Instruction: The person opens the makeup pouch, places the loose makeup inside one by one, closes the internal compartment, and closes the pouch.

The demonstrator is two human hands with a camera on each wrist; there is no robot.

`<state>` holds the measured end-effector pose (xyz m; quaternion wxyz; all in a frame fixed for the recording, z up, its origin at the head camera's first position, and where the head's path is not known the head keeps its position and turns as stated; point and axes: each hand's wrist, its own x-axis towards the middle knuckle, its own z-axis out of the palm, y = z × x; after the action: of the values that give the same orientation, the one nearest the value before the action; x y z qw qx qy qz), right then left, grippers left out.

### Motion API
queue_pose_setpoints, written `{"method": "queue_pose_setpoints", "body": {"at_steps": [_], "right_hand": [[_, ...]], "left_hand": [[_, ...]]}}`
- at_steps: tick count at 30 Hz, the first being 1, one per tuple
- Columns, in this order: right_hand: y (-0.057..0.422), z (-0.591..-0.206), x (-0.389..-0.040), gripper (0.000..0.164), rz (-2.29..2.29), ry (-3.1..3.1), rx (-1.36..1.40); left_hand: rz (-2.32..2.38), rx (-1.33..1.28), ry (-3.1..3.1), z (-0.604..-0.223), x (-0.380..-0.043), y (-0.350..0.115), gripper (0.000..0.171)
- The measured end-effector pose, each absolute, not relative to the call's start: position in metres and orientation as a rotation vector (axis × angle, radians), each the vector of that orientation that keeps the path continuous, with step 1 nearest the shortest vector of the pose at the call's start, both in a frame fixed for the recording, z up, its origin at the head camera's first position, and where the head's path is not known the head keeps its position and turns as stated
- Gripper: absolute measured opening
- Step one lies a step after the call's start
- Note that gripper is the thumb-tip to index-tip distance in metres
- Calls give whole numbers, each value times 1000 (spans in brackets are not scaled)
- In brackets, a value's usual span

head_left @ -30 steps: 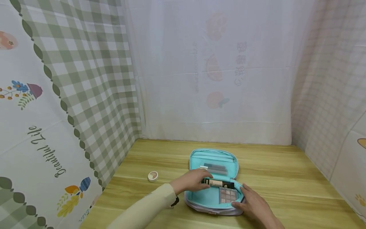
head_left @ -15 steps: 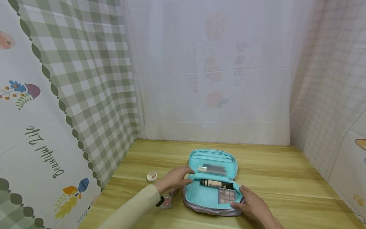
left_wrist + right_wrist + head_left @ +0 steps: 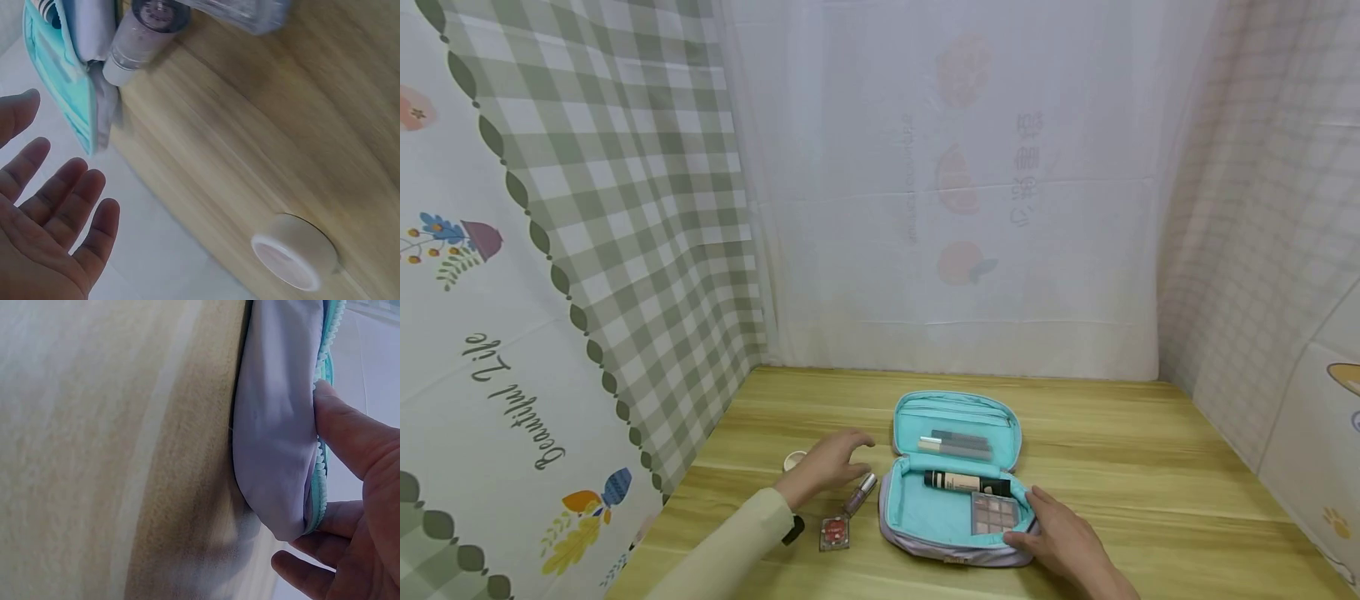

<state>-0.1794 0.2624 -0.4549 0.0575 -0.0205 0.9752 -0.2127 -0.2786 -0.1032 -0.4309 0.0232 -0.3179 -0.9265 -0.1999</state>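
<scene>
A makeup bag [image 3: 934, 515], turquoise inside and lavender outside, lies unzipped with its lid folded back. My right hand [image 3: 1063, 535] holds its right rim, thumb on the zipper edge and fingers round the corner [image 3: 278, 425]. Inside lie a black-and-beige cosmetic tube [image 3: 966, 482] and an eyeshadow palette [image 3: 994, 514]. My left hand [image 3: 827, 467] hovers left of the bag, holding nothing, fingers apart. Under it is a lip gloss tube [image 3: 860, 494] with a silvery cap; nearer me is a square red-toned compact [image 3: 834, 533]. A round white compact [image 3: 294, 253] is partly hidden behind the hand in the head view.
Slim stick-shaped items [image 3: 955, 447] sit in the lid's see-through pocket. The wood-grain table [image 3: 1112, 450] ends at a white curtain [image 3: 1060, 275] at the back. A green checked cloth [image 3: 662, 208] hangs on the left.
My left hand has drawn back leftward out of the bag, leaving the black-and-beige tube inside. The lip gloss and square compact have come into sight. My right hand stays on the rim.
</scene>
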Motion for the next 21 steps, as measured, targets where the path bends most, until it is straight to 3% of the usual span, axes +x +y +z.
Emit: {"method": "queue_pose_setpoints", "body": {"at_steps": [21], "right_hand": [[264, -457, -180, 100, -634, 2950, -55]], "left_hand": [[-755, -697, -2865, -441, -268, -165, 42]]}}
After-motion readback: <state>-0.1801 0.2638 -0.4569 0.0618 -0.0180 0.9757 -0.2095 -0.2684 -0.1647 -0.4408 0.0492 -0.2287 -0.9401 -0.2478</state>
